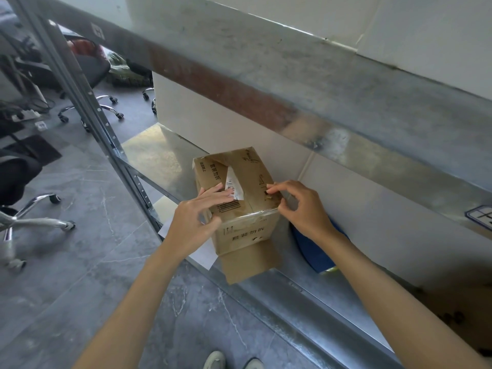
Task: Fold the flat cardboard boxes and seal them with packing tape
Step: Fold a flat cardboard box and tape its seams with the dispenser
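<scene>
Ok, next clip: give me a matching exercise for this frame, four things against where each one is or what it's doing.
Things:
1. left hand
2. right hand
3. blue object
4. white sheet

Places or states:
A. lies on the metal shelf, partly hidden by the right forearm
B. pinches the cardboard box at its near right corner, where the clear tape ends
C. overhangs the shelf's front edge, below the left wrist
D. fingers flat on the box's top, on the barcode label

Pairs: 1-D, 2-B, 3-A, 4-C.
</scene>
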Demonstrator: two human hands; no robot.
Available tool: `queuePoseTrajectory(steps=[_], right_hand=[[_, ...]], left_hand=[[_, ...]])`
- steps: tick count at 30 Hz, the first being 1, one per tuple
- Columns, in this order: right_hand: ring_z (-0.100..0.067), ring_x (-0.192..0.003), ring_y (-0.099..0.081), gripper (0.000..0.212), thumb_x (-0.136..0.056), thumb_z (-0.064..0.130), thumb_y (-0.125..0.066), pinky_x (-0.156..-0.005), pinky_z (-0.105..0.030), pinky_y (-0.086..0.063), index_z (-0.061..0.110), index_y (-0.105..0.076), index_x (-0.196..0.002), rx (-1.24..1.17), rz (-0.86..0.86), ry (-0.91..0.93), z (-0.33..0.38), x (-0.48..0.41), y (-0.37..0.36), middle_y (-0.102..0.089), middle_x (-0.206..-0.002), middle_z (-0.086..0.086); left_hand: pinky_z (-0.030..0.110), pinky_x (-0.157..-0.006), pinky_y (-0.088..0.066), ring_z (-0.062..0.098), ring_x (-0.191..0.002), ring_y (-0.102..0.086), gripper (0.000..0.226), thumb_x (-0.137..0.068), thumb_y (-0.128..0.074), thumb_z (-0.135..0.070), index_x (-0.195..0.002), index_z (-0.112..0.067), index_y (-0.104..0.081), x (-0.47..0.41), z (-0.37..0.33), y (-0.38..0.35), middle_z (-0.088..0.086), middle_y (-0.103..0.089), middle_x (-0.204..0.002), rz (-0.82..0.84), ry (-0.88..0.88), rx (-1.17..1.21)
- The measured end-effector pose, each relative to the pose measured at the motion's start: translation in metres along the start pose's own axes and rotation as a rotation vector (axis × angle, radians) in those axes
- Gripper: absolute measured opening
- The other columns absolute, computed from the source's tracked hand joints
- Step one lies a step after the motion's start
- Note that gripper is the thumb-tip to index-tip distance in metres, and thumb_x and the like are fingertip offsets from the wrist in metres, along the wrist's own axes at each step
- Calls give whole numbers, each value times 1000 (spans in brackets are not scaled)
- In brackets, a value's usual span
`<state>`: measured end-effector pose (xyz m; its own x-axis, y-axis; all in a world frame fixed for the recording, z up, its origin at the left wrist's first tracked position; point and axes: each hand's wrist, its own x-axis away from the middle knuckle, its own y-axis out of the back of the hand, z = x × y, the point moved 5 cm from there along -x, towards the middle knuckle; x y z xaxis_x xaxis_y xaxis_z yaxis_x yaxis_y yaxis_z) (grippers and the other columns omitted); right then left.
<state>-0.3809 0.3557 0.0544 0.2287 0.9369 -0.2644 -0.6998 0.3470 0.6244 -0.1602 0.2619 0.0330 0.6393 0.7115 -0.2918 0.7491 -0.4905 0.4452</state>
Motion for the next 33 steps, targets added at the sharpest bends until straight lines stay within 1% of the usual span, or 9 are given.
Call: queuePoseTrajectory(steps=[2,6,9,11,12,16,19,25,33], right_hand=[[2,-118,-56,38,-88,-4,-59,-103,-21,-45,19,-66,-118,-19,66,-32,1,0,1,-65,-121,10],[-5,-130,-51,73,-81,-7,-60,-112,-28,-39,38,-42,-136,-42,233,-72,1,-1,5,-62,-129,15],[-16,-113,-64,85,-82,-13,-54,-102,-46,-50,48,-35,-138,48,257,-40,0,-4,6,-61,-131,17],[-27,-102,-68,82,-85,-12,-53,-95,-53,-52,48,-35,-139,63,232,-5,-2,-6,6,-61,-129,18],[-26,-104,-68,79,-87,-12,-53,-96,-51,-52,46,-37,-139,64,222,13,-3,-7,5,-62,-128,18],[-3,-124,-55,70,-88,-12,-54,-106,-30,-46,36,-43,-138,78,178,51,-5,-6,3,-63,-127,17],[1,-125,-53,66,-87,-13,-55,-108,-23,-41,31,-47,-136,76,137,69,-6,-5,2,-63,-126,16],[-1,-118,-60,43,-97,-5,-51,-105,-30,-47,22,-55,-130,43,21,98,-6,-3,-1,-68,-118,9],[-2,-115,-61,43,-99,2,-50,-97,-34,-54,29,-50,-133,10,-1,70,-3,-3,-2,-68,-118,10]], left_hand=[[26,-123,-19,4,-141,-40,54,-77,-54,-2,-124,-23,-68,0,1,4,-15,-62,-135,79,-4,-7],[15,-120,-12,-3,-144,-30,63,-74,-52,-2,-134,-22,-62,-1,-3,10,-18,-54,-142,221,-14,-24],[17,-121,-14,-2,-143,-33,63,-74,-53,-2,-132,-25,-64,-2,0,10,-19,-56,-140,190,-14,-40],[18,-121,-16,2,-142,-37,61,-74,-54,-1,-129,-23,-66,-2,3,9,-17,-59,-138,150,-14,-41],[17,-120,-17,3,-142,-38,60,-74,-53,1,-128,-22,-67,-1,4,8,-16,-60,-137,132,-12,-39],[15,-119,-19,5,-141,-41,61,-76,-55,14,-126,-18,-69,1,6,7,-13,-62,-135,94,-11,-30],[18,-120,-19,4,-140,-42,58,-78,-53,12,-125,-18,-69,0,5,6,-13,-62,-134,78,-16,-28],[25,-122,-22,3,-138,-44,53,-77,-47,0,-121,-15,-72,-1,7,4,-12,-65,-131,31,-10,-21],[29,-120,-29,4,-132,-52,48,-74,-53,0,-113,-17,-75,3,5,0,-10,-69,-122,-97,-24,0]])
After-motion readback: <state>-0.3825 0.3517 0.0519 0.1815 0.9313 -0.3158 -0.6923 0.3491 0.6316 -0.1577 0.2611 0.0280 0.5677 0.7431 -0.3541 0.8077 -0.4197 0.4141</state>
